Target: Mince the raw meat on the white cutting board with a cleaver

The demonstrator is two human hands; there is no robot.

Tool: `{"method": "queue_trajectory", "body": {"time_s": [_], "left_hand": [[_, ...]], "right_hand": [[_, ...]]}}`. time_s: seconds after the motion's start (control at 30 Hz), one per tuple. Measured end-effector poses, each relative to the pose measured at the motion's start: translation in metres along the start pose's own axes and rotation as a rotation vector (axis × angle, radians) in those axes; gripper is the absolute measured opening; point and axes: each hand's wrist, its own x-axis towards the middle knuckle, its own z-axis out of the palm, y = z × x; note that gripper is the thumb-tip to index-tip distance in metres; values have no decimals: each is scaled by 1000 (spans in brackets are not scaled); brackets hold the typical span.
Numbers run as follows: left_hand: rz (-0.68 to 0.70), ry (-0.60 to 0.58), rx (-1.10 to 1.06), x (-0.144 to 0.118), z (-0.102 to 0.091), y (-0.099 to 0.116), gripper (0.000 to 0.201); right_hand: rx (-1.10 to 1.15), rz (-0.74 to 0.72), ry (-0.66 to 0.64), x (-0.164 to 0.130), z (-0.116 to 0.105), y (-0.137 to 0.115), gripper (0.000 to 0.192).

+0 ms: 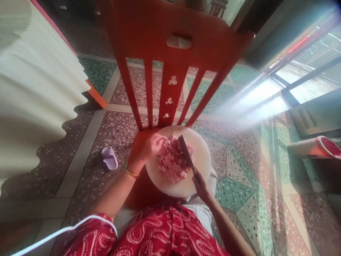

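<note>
"While the right hand (201, 185) is closed firmly round the handle end of a long, dark metal cleaver (186, 151), what about the left hand (153, 145)?"
"Its fingers bend at the left edge of the pink minced meat (170, 161); I cannot tell whether they grip any."
"The cleaver's direction?"
"Blade forward, long axis slanting leftward, across the meat's right side, on a round, pale board (203, 149) over a red wooden chair (138, 193)."

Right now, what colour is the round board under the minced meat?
The round board is pale cream, clearest in the head view.
</note>
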Motion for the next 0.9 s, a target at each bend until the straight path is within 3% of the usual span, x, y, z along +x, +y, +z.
{"method": "queue_trajectory", "body": {"time_s": [0.07, 0.13, 0.27, 0.37, 0.43, 0.53, 0.6, 0.67, 0.77, 0.83, 0.9], "left_hand": [[121, -177, 184, -21, 12, 24, 22], [157, -266, 316, -40, 21, 37, 23], [147, -114, 354, -69, 29, 43, 31], [77, -9, 291, -89, 33, 45, 31], [22, 34, 257, -101, 37, 46, 30], [-15, 108, 233, -113, 44, 41, 29], [-28, 147, 222, -114, 46, 34, 28], [-45, 153, 214, -112, 47, 26, 26], [-46, 184, 190, -105, 50, 16, 27], [-39, 222, 172, -104, 52, 12, 28], [-52, 242, 169, -105, 55, 8, 29]], "right_hand": [[36, 0, 0, -5, -8, -10, 57], [51, -51, 73, -14, -23, -26, 55], [39, -303, 274, -19, -57, -63, 55], [32, -444, 366, -5, -58, -76, 57], [-10, -418, 316, 6, -44, -74, 54], [-148, -184, 34, 12, -24, -64, 49], [-208, -88, -81, 7, -27, -64, 49], [-206, -112, -42, -2, -41, -73, 49], [-140, -263, 129, -8, -59, -93, 51], [-106, -323, 207, -2, -56, -97, 52], [-143, -252, 158, 6, -42, -90, 52]]}}
